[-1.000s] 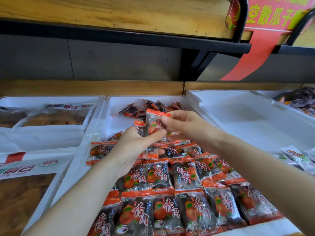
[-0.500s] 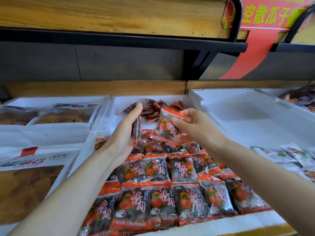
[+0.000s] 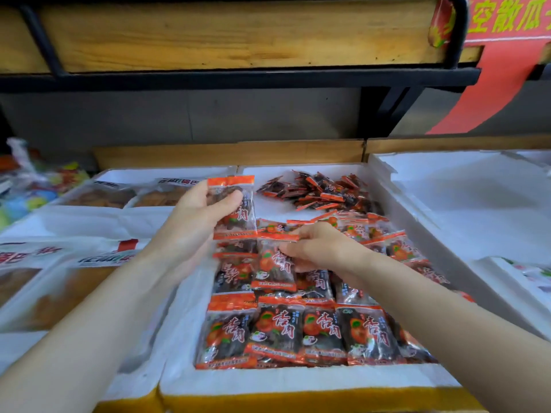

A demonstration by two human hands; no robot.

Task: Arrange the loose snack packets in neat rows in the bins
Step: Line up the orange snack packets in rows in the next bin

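A white foam bin (image 3: 298,380) in the middle holds dark snack packets with orange ends. Packets lie in neat rows (image 3: 298,332) at its front; a loose heap (image 3: 316,190) sits at the back. My left hand (image 3: 190,231) holds one packet (image 3: 235,213) upright above the bin's left side, thumb across its front. My right hand (image 3: 316,248) is lower, over the rows, fingers pinching another packet (image 3: 274,263) that lies against the arranged ones.
To the left, foam bins hold large clear bags of brown snacks (image 3: 98,198). A white foam bin (image 3: 465,204) stands on the right, with pale packets (image 3: 536,275) at the far right edge. A wooden shelf (image 3: 238,34) on a black frame overhangs, with a red sign (image 3: 504,55).
My left hand has risen and now holds a packet upright. My right hand has dropped from mid-air onto the rows with its packet. The view has shifted left.
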